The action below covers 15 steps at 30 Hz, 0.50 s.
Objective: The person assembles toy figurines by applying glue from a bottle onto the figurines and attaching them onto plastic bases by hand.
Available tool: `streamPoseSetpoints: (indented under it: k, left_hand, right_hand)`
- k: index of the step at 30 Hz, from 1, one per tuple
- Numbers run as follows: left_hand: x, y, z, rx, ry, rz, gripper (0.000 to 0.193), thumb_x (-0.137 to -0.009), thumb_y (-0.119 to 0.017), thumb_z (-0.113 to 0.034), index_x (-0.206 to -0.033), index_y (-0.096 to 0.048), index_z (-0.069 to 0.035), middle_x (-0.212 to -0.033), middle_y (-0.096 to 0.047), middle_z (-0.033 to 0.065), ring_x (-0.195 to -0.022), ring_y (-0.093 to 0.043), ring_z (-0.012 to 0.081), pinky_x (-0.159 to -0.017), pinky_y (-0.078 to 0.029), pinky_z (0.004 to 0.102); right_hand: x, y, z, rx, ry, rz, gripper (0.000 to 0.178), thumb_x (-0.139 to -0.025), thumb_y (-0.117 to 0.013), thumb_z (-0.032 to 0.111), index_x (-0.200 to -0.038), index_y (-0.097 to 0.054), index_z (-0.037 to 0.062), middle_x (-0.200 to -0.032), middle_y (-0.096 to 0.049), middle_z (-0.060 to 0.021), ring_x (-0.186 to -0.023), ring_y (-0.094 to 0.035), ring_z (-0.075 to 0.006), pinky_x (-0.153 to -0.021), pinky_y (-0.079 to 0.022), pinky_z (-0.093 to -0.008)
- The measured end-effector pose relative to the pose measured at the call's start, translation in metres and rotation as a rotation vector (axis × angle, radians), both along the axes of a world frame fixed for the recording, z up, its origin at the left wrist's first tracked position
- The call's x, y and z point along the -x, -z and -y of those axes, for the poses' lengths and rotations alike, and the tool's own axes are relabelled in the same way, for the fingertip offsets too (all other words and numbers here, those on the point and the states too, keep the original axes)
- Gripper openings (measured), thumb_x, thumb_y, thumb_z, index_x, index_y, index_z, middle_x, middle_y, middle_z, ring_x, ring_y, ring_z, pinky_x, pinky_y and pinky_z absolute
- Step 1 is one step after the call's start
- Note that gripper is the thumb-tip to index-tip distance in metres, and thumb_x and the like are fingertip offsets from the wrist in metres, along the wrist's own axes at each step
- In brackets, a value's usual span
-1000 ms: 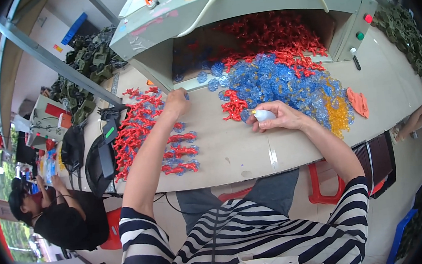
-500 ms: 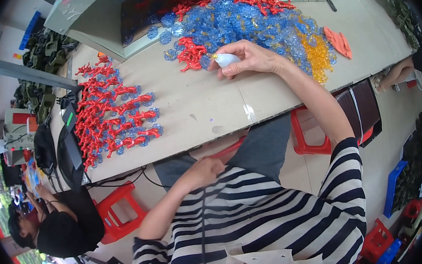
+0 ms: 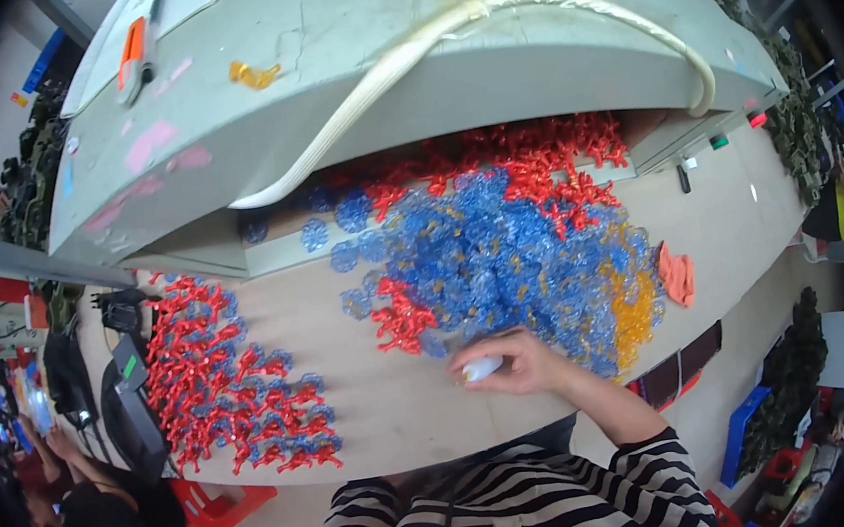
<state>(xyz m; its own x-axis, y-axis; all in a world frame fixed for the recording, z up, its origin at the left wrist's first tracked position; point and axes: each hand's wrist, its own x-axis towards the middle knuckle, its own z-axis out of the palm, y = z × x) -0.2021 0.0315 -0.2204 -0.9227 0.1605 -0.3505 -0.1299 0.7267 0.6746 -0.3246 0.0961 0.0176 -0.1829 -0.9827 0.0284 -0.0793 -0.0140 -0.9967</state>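
My right hand (image 3: 519, 360) rests on the beige table (image 3: 404, 406) at the near edge of a heap of blue plastic parts (image 3: 512, 256), its fingers closed around a small white object (image 3: 481, 368). A loose bunch of red plastic parts (image 3: 402, 320) lies just left of the hand. At the left of the table, red and blue parts (image 3: 232, 381) are laid out in rows. My left hand is out of sight, below the table edge or outside the picture.
A grey machine housing (image 3: 376, 77) with a pale hose (image 3: 481, 17) overhangs the back of the table. More red parts (image 3: 544, 162) lie under it, yellow parts (image 3: 635, 310) and an orange piece (image 3: 677, 273) at the right. A person (image 3: 103, 512) sits at lower left.
My left hand left the rows of red parts, dropped toward my lap, and is now out of view. My right hand stayed by the blue heap with the white object. The view shifted.
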Motion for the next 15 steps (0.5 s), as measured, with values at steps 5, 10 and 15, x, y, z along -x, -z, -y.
streamPoseSetpoints:
  k: [5, 10, 15]
  left_hand:
    - [-0.014, 0.001, -0.030, -0.180, -0.147, 0.038, 0.038, -0.087, -0.051, -0.029, -0.118, -0.054, -0.007, -0.128, -0.048, 0.0149, -0.117, -0.045, 0.0286, -0.099, -0.034, 0.0381]
    - [-0.073, -0.032, -0.064, -0.283, -0.385, 0.097, 0.039, -0.089, -0.050, -0.031, -0.119, -0.054, -0.007, -0.129, -0.047, 0.0151, -0.119, -0.043, 0.0289, -0.100, -0.032, 0.0381]
    - [-0.097, -0.256, -0.024, -0.663, -0.621, 0.177, 0.022, -0.089, -0.053, -0.020, -0.095, -0.063, -0.002, -0.087, -0.065, 0.0119, -0.074, -0.062, 0.0229, -0.068, -0.048, 0.0294]
  right_hand:
    - [0.012, 0.000, 0.004, 0.048, -0.055, -0.046, 0.026, -0.073, -0.070, 0.004, -0.099, -0.064, 0.0018, -0.093, -0.066, -0.0090, -0.086, -0.064, -0.0168, -0.075, -0.049, -0.0278]
    - [0.008, -0.012, 0.001, 0.082, 0.207, 0.200, 0.027, -0.079, -0.064, 0.004, -0.105, -0.058, 0.0003, -0.091, -0.064, -0.0073, -0.077, -0.061, -0.0108, -0.062, -0.049, -0.0213]
    - [0.022, -0.030, -0.011, 0.081, 0.340, 0.183, 0.026, -0.082, -0.064, 0.010, -0.105, -0.056, 0.0006, -0.085, -0.061, -0.0026, -0.069, -0.055, -0.0071, -0.057, -0.045, -0.0194]
